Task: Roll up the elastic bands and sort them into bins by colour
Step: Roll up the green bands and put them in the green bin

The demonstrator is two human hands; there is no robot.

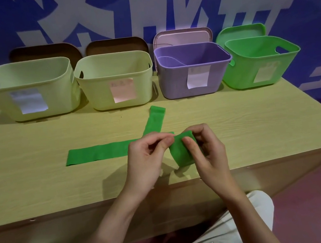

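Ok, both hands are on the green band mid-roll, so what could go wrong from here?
1. The roll is pinched only between the left hand and right hand above the table; a slip could let it unwind.
2. The flat band seems to cross the band's tail, so pulling may drag it.
3. The green bin sits far right beside the purple bin; a careless drop could miss.

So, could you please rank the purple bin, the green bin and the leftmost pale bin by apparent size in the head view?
1. Leftmost pale bin, clearly widest.
2. Green bin and purple bin: alike, so unranked.
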